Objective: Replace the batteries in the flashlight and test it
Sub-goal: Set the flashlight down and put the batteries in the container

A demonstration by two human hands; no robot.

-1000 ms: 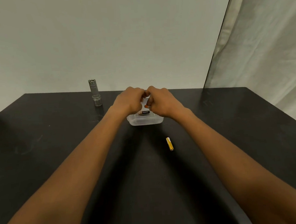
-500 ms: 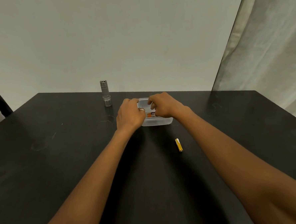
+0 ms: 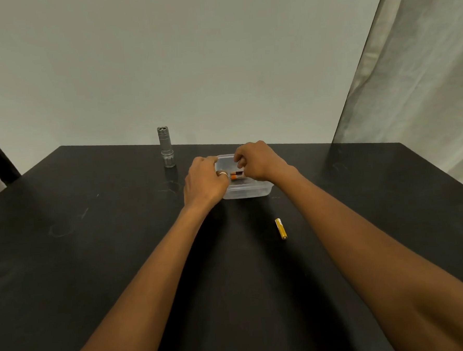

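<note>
Beside right hand (image 3: pixel 262 164) fingers (image 3: pixel 241 163): battery (image 3: pixel 236 175), inside container (image 3: pixel 253 193).

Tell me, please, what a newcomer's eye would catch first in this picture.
First, the clear tub far on the black table: the left hand holds its left rim, and the right hand curls over an orange-black battery inside. Then a yellow battery lying alone nearer the person, and a silver flashlight standing upright left of the tub.
</note>
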